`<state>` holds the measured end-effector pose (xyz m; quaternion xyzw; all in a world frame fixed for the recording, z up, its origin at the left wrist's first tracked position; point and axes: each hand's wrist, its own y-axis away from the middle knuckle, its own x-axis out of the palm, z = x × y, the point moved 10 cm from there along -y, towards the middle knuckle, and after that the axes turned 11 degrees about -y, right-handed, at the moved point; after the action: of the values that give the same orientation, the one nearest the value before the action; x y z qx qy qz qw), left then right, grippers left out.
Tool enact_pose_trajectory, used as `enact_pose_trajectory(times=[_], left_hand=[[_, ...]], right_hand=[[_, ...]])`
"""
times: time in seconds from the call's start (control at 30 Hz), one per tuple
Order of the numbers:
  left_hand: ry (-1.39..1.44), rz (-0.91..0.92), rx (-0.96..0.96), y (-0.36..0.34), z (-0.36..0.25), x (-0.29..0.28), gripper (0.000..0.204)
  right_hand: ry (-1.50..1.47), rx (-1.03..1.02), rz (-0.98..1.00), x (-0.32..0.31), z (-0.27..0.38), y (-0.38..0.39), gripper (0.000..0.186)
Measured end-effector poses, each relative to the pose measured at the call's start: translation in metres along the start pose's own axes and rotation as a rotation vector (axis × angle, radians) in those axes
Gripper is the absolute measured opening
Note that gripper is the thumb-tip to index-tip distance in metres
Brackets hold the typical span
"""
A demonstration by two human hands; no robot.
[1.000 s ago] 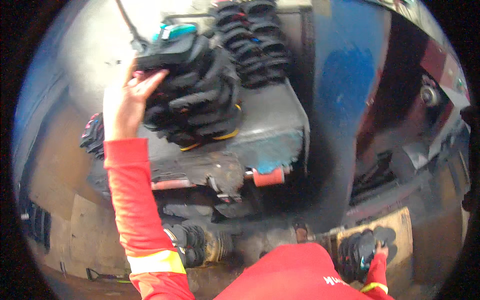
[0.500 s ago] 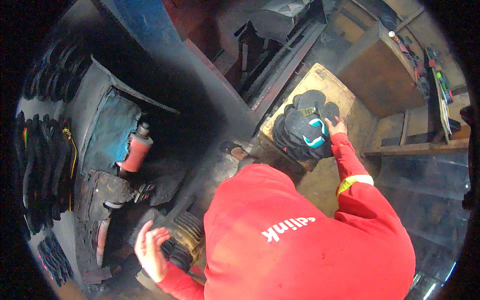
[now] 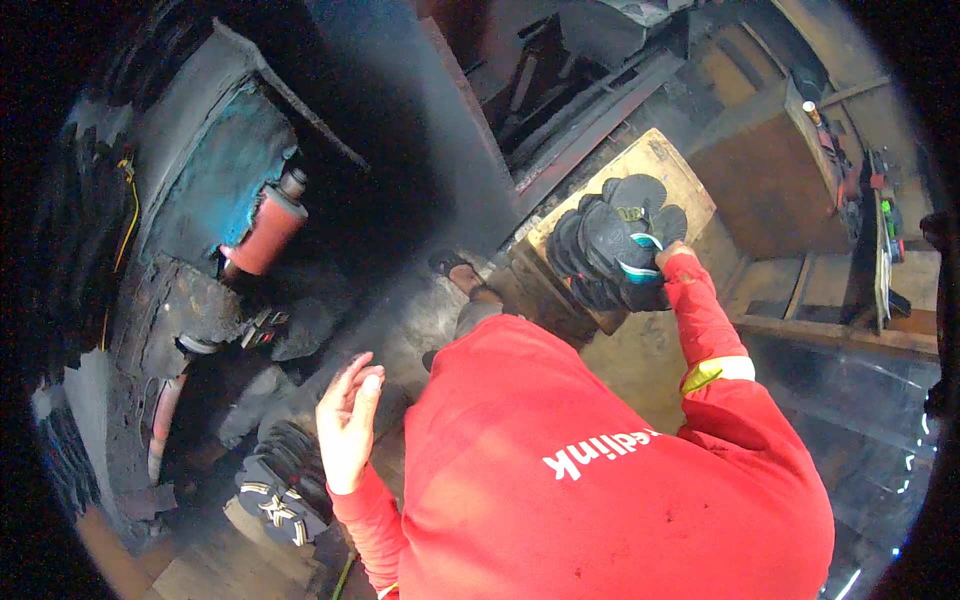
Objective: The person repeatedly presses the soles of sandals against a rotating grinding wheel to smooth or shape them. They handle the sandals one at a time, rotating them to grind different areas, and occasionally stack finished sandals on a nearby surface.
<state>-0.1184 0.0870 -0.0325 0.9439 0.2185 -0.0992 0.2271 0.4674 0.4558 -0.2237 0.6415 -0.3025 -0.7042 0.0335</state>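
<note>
My right hand reaches to a pile of dark flip-flops on a wooden box. Its fingers are closed on the edge of a flip-flop with teal and white straps; the fingertips are partly hidden. More black soles lie fanned around and under that one. My left hand hangs in the air at the lower left, fingers loosely bent and apart, holding nothing. Below and left of it stands a stack of dark flip-flops, the top one with cream straps.
A bench with a red-orange roller and blue covering stands at left. Dark pieces hang in rows beyond it. Behind the pile is a metal frame; a brown wooden cabinet stands at right.
My left hand has moved right and up, away from the lower-left stack, which now shows more. My right fingers have closed at the teal-strapped flip-flop's edge. The view has shifted.
</note>
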Motion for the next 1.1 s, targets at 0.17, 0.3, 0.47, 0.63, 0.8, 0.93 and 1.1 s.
enact_pose_trajectory(times=[0.17, 0.3, 0.47, 0.63, 0.8, 0.93, 1.1], left_hand=[[0.092, 0.034, -0.067, 0.013, 0.026, 0.009, 0.037], [0.18, 0.08, -0.112, 0.008, 0.038, 0.018, 0.038], [0.093, 0.127, -0.013, -0.026, 0.006, 0.036, 0.045], [0.368, -0.105, 0.16, -0.072, -0.034, 0.026, 0.051], [0.134, -0.365, 0.007, -0.05, -0.012, -0.016, 0.026], [0.311, -0.533, -0.03, -0.022, 0.005, -0.036, 0.023], [0.115, -0.617, 0.027, -0.05, -0.009, -0.023, 0.029]], right_hand=[[-0.615, -0.126, -0.189, 0.022, -0.004, -0.013, 0.042], [-0.504, -0.777, -0.518, -0.053, 0.094, 0.077, 0.034], [-0.418, -1.604, -0.221, -0.104, 0.275, 0.252, 0.034], [-0.295, -2.343, 0.077, -0.078, 0.352, 0.422, 0.021], [-0.097, -2.316, 0.444, 0.019, 0.365, 0.525, 0.032], [-0.606, -2.222, 0.462, 0.004, 0.359, 0.494, 0.062], [-0.402, -1.903, 0.377, 0.044, 0.407, 0.446, 0.119]])
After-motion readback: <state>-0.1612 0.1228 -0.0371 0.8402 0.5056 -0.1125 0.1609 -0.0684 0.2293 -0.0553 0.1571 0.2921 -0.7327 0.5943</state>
